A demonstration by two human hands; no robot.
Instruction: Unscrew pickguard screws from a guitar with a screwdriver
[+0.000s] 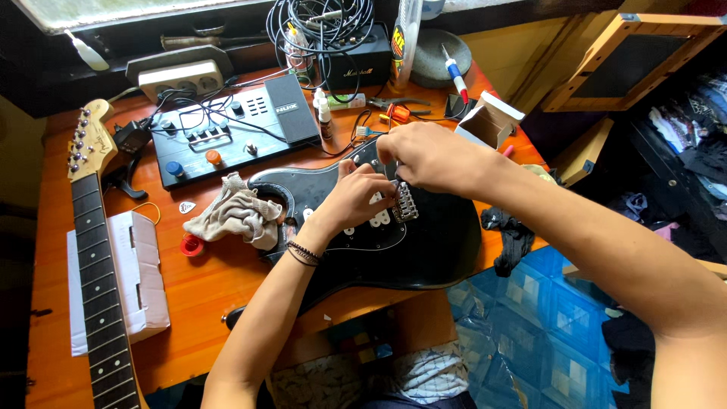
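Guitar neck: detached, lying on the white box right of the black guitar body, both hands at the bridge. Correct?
Not quite. The head view shows the guitar neck on the white box to the left of the black guitar body, not the right. The rest holds: it is detached, and the left hand and right hand are both at the bridge.
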